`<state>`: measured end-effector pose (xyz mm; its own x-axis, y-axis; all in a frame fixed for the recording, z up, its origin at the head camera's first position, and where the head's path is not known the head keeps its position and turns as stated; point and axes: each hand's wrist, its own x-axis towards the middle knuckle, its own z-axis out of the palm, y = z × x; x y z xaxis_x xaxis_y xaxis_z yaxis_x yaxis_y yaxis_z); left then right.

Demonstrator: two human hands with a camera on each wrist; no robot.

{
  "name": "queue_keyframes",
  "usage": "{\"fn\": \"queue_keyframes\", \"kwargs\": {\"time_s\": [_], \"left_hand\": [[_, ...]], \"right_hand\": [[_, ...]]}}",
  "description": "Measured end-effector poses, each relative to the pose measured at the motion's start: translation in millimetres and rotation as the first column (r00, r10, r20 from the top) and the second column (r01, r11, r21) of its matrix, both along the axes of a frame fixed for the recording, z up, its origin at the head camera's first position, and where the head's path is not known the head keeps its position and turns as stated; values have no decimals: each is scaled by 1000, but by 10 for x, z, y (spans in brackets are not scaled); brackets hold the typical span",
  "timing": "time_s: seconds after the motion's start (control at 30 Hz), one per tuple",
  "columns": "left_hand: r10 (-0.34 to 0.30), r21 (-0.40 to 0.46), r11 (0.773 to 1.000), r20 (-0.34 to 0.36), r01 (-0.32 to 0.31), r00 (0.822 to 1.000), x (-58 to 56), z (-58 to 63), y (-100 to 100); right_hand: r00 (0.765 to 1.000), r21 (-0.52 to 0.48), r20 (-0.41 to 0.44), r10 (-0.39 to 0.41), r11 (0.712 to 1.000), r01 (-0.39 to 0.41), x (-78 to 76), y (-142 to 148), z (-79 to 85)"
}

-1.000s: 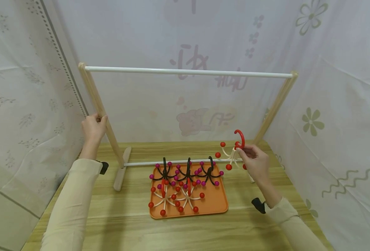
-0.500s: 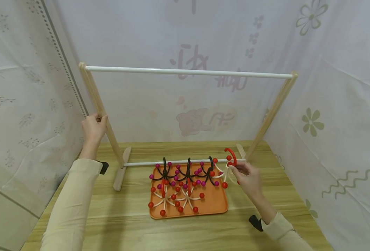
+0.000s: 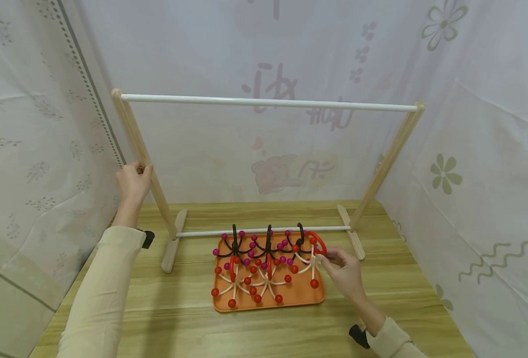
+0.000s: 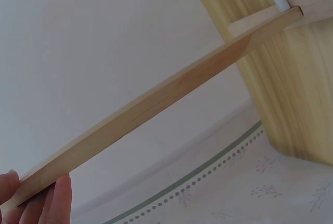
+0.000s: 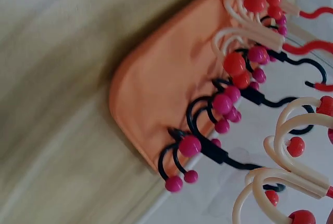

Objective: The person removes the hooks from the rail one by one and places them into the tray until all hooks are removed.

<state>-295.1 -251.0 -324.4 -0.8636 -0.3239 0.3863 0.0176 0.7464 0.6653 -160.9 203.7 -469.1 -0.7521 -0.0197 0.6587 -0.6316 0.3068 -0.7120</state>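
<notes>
My left hand grips the left wooden post of a rack, thumb and fingers on either side of it in the left wrist view. My right hand pinches a multi-arm hook hanger with a red hook, white arms and red ball tips. It is over the right part of an orange tray, overlapping a black hanger in the head view. Two more white hangers stand at the tray's front. Black hangers with magenta balls line its back.
The rack's white top bar spans above the tray, and a lower white bar runs behind it. Wooden feet stand on the wood-grain table. Patterned curtains enclose the back and sides.
My right hand has carried the white hanger down, left and toward me, from right of the tray to over its right part. My left hand stays on the post.
</notes>
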Motion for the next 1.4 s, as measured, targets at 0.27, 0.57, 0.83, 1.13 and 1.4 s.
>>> {"fn": "queue_keyframes", "kwargs": {"time_s": [0.27,0.57,0.83,1.13,1.4], "left_hand": [[-22,7,1000,19,22,1000,7,1,-10],[-9,2,1000,5,9,1000,3,8,-7],[-23,9,1000,16,23,1000,10,6,-6],[-19,12,1000,19,18,1000,18,12,1],[-20,13,1000,27,20,999,11,12,-2]], "right_hand": [[995,-48,87,52,998,-48,52,-79,-307],[960,-47,279,13,999,0,268,-274,-105],[953,-73,302,32,997,-10,261,-302,-280],[965,-70,263,1,997,18,255,-360,-449],[997,-38,44,-63,997,65,139,-328,-831]]}}
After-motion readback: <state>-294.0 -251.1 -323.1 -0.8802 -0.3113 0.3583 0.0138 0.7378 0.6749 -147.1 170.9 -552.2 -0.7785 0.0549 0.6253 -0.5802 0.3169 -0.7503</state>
